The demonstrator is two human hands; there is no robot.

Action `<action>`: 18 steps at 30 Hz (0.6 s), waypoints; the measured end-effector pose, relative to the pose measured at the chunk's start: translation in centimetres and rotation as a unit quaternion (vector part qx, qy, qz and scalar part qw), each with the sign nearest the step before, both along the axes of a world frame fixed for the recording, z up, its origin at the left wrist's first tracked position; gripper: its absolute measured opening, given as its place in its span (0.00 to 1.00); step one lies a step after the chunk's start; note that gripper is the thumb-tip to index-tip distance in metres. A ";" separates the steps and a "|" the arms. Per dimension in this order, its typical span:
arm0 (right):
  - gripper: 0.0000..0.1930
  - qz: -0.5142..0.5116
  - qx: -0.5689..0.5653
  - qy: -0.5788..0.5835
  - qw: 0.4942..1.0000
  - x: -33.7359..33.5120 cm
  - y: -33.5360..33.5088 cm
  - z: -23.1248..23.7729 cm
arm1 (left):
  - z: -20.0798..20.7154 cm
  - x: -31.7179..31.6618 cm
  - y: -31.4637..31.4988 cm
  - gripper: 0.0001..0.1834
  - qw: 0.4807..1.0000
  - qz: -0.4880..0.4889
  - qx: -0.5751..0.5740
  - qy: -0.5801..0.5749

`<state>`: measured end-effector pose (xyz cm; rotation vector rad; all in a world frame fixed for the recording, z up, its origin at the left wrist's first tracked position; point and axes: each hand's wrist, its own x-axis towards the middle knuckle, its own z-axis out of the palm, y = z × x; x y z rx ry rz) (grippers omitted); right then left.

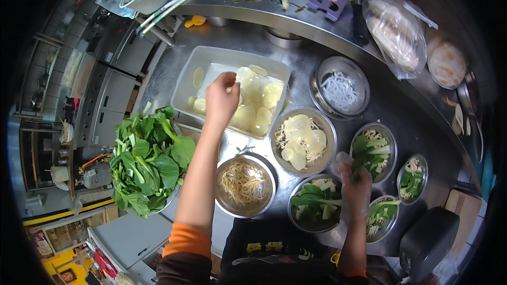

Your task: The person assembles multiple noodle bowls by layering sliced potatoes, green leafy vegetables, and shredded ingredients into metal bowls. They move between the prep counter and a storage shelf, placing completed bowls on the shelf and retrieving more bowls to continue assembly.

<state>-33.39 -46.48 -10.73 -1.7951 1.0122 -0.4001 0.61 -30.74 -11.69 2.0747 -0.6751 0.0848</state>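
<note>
Left hand (221, 100) grip pinches, apparently, a pale round slice in the rectangular white tub (193, 60), which runs left-right. Gloved right hand (355, 187) grips glossy greens (369, 153) over steel bowl (312, 219).

Crowded steel counter, little bare room

Metal bowls fill the centre and right of the frame almost rim to rim: the noodle bowl (245, 185), the bowl of potato slices (302, 141), the greens bowls (316, 203) and (373, 152); only thin strips of counter (296, 66) show between them; the white tub (232, 89) takes the upper centre, the left hand (221, 100) over it; the heap of leafy greens (148, 161) blocks the left; the right hand (355, 187) sits among the right-hand bowls; the widest bare patch lies along the upper centre, under the raised shelf (253, 10).
</note>
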 end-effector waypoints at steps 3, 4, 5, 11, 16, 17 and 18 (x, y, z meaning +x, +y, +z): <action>0.06 -0.012 0.025 -0.014 1.000 -0.7 0.7 0.6 | -5.8 6.6 -2.1 0.28 0.957 0.084 0.216 0.175; 0.06 -0.008 0.019 -0.016 1.000 -0.9 0.8 0.8 | -7.8 7.3 -2.5 0.31 0.961 0.093 0.201 0.163; 0.05 0.002 0.011 -0.030 0.999 -1.1 0.9 1.0 | -9.3 8.0 -2.9 0.34 0.954 0.106 0.211 0.185; 0.05 -0.007 0.050 -0.017 0.999 -1.3 1.4 0.3 | -10.8 7.3 -4.6 0.40 0.879 -0.200 0.136 0.410; 0.05 -0.008 0.058 -0.032 0.998 -0.9 2.1 -0.6 | -9.6 3.8 -7.3 0.34 0.890 -0.209 0.239 0.327; 0.05 -0.011 0.057 -0.036 0.998 -0.8 2.2 -0.7 | -9.3 3.1 -7.6 0.32 0.884 -0.199 0.245 0.344; 0.05 -0.009 0.062 -0.040 0.997 -0.9 2.2 -0.6 | -8.9 2.5 -7.6 0.25 0.900 -0.166 0.230 0.330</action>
